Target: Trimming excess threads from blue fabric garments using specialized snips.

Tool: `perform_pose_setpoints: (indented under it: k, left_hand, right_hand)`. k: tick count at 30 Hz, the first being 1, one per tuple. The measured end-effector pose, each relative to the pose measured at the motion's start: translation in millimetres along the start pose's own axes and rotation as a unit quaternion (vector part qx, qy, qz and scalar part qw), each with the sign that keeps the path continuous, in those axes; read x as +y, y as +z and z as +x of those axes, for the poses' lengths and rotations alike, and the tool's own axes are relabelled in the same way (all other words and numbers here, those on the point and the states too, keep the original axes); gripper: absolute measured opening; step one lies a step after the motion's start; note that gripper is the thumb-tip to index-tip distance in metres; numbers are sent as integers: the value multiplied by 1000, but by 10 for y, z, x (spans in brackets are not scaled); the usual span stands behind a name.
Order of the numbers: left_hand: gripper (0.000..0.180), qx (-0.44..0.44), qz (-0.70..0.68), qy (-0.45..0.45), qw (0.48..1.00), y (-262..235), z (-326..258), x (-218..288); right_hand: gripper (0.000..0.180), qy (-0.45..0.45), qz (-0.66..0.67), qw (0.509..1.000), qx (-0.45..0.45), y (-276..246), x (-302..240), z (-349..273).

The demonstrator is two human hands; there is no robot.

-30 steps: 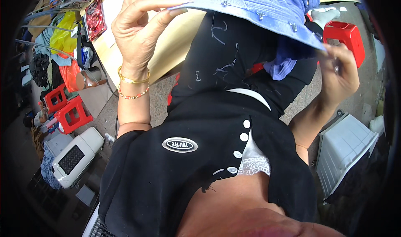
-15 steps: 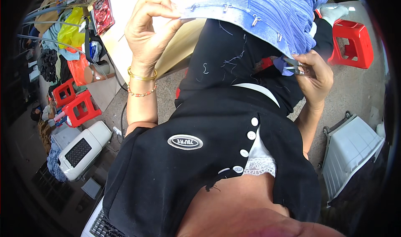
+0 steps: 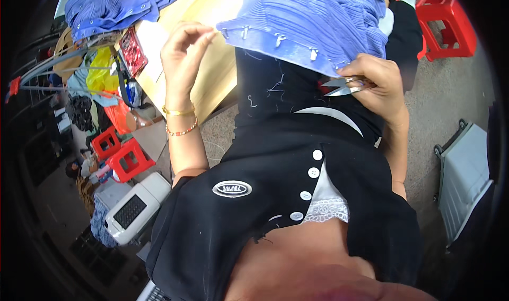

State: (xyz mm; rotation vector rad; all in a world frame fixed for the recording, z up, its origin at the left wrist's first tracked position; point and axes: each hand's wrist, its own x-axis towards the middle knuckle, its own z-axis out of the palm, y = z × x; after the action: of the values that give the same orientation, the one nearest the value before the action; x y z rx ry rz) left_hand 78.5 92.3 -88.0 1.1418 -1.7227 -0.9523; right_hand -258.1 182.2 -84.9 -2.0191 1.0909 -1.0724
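A blue ribbed garment [image 3: 313, 20] lies over my lap, its smooth edge band carrying several small metal clasps. My right hand [image 3: 374, 83] is closed around small thread snips [image 3: 342, 87], whose parted blades point left just below that band. The thumb and fingers of this hand also touch the band's right end. Just left of the band's other corner, my left hand [image 3: 185, 57] is raised, thumb and forefinger pinched together. A small gap shows between these fingertips and the cloth; whether a thread is between them is too fine to make out. Loose thread ends [image 3: 275, 83] cling to my black trousers.
More blue garments [image 3: 114, 9] lie on the pale wooden table [image 3: 212, 83] at the far left. Red plastic stools [image 3: 445, 28] stand at right and left. A white wheeled bin [image 3: 464, 168] is on the right, a yellow bag [image 3: 101, 73] on the left.
My left fingers have come off the garment's corner, which they pinched before. The right hand has moved left along with the snips, whose blades now show more fully.
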Motion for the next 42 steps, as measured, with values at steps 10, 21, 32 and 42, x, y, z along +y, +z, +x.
perform_pose_setpoints:
  k: [10,21,32,42]
  left_hand:
    - [39,-104,-2,-133,986,264,136,458]
    - [28,43,91,-80,992,-181,242,20]
    - [50,-188,-34,-263,946,195,719,404]
    - [23,-237,-40,-132,962,576,1260,757]
  right_hand:
    - [16,52,61,997,-2,-1,173,-32]
    - [17,37,128,991,-7,23,308,0]
    - [22,80,200,958,191,-260,509,-140]
    - [35,264,205,908,253,-425,892,-583]
